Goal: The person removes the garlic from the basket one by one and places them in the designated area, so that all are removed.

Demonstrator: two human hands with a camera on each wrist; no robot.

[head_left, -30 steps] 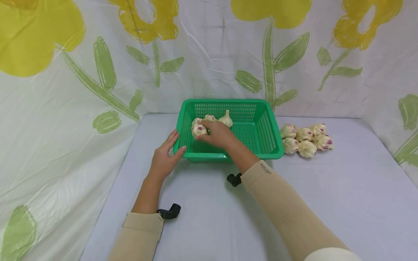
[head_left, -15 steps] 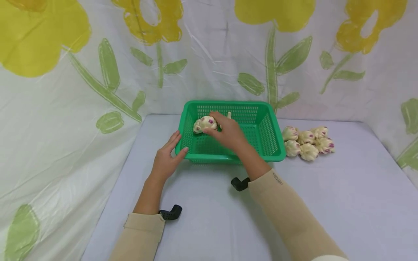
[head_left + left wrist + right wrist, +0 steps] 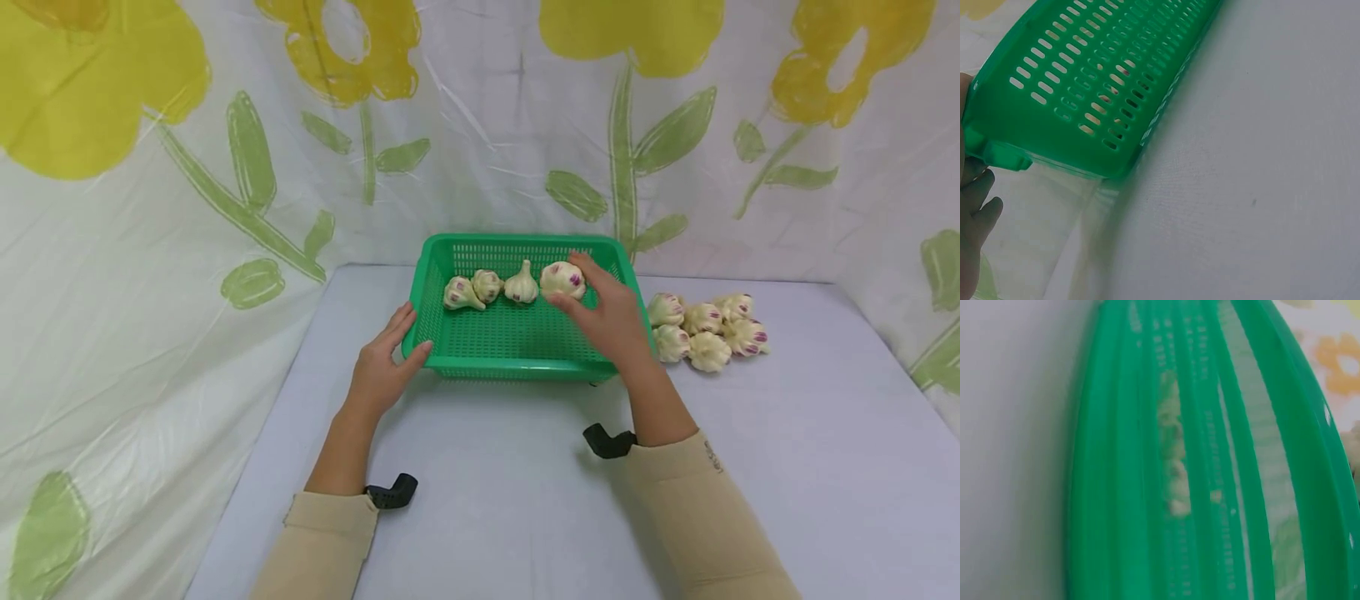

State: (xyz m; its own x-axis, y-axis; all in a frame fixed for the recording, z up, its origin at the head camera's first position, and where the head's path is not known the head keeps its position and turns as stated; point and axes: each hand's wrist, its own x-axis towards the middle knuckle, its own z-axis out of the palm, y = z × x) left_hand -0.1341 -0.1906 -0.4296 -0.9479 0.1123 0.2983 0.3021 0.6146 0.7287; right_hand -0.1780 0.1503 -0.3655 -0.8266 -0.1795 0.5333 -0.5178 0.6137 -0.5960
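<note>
One garlic bulb, right of centre, pinched over the basket by my right hand, thumb and fingers parted to its width; left of centre, my straight-fingered left hand touches the basket. Slack fingertips could drop the bulb; a low wrist, jolt the basket.

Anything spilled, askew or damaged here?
Nothing stands out. The green basket sits upright on the table, with three garlic bulbs inside and a fourth bulb in the right hand. The six bulbs beside the basket are bunched together, not scattered. Finer damage can't be judged.
</note>
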